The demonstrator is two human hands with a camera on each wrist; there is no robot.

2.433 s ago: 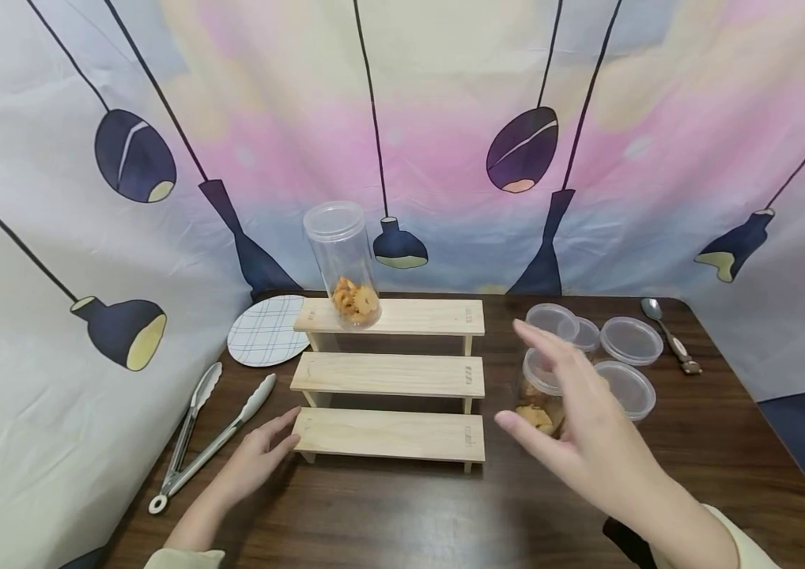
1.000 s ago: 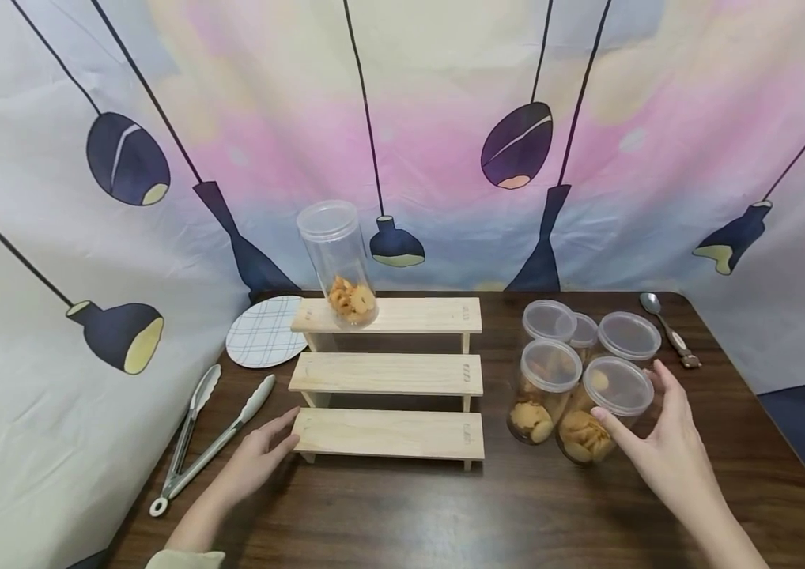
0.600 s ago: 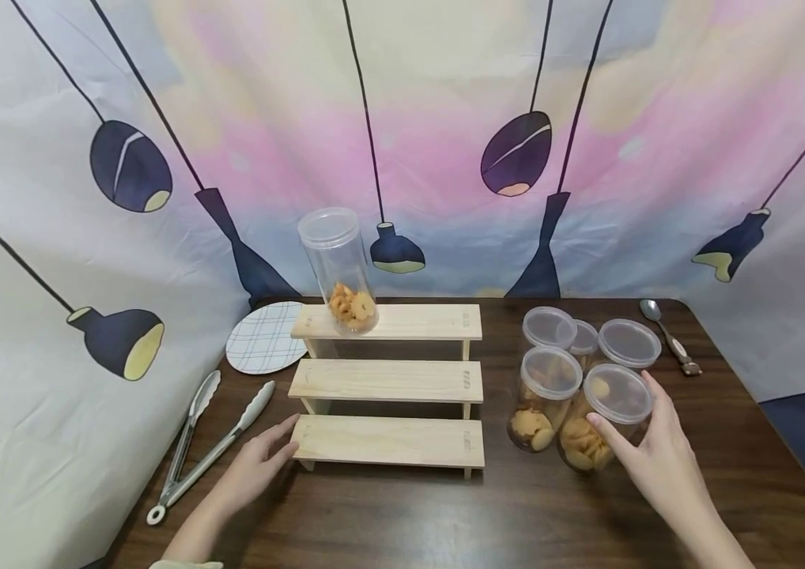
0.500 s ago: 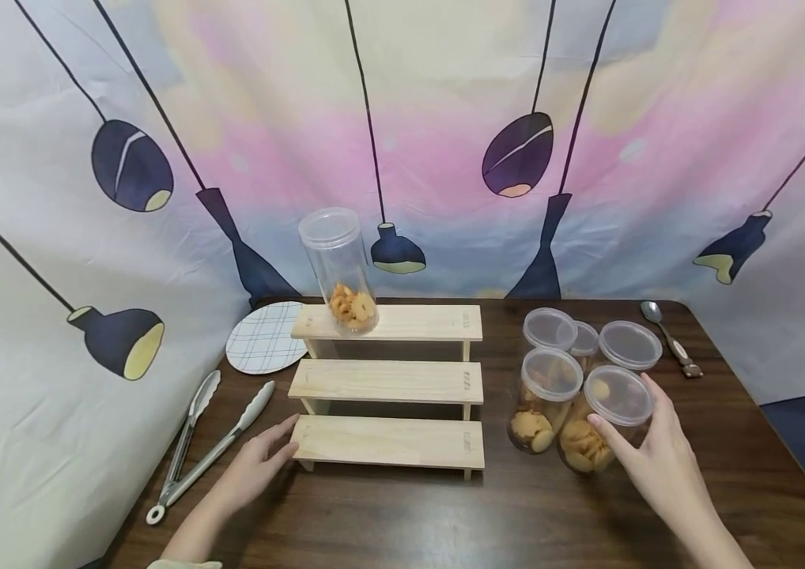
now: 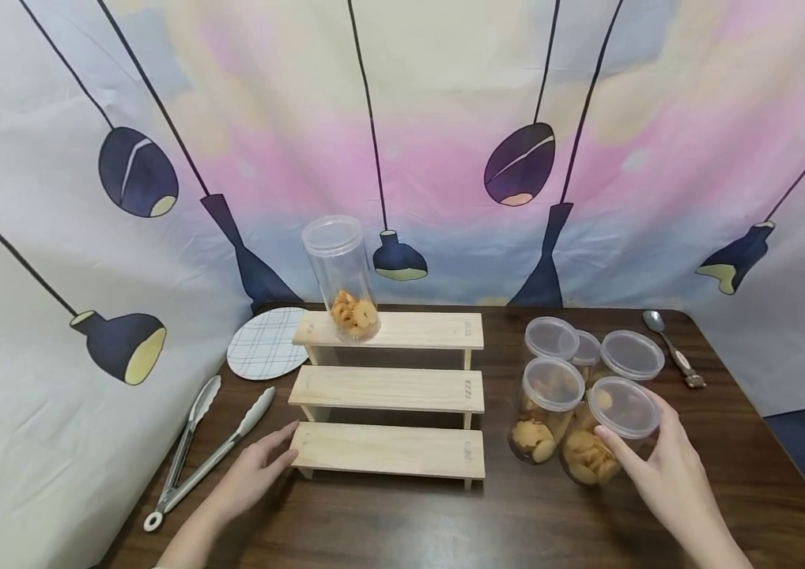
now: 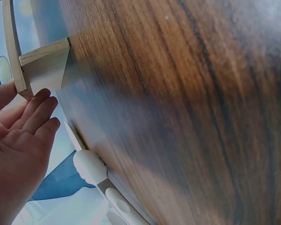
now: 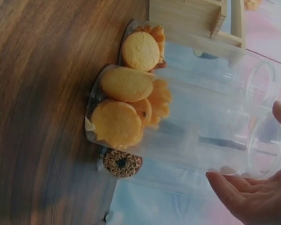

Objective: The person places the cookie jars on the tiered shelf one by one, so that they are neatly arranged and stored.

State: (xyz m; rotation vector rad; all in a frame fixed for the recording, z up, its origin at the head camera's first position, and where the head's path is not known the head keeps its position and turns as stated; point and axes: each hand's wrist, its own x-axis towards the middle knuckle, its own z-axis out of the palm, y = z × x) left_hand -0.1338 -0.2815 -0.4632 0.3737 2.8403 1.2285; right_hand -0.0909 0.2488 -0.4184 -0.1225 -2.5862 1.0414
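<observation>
My right hand (image 5: 669,478) grips a clear lidded cookie jar (image 5: 623,407) near its top, thumb on the near-left side and fingers round the right. In the right wrist view this jar (image 7: 178,136) stands upright on the table with pale cookies in its bottom. My left hand (image 5: 249,474) touches the left end of the lowest board (image 5: 388,450) of a three-step wooden stand, fingers loosely extended. The left wrist view has its fingertips right at the board's end (image 6: 22,86). On the top board (image 5: 431,330) stands a tall jar (image 5: 337,265) holding small cookies.
Beside the held jar stands another cookie jar (image 5: 552,387), with several lidded jars (image 5: 632,354) behind. A spoon (image 5: 674,348) lies at the back right. Spread tongs (image 5: 213,470) and a checked round mat (image 5: 267,344) lie to the left. Printed cloth (image 5: 445,182) hangs behind the table.
My right hand has come from above the jars to the front-right jar, and its fingers have drawn in round it. The left hand stays at the stand. The head view has tilted slightly.
</observation>
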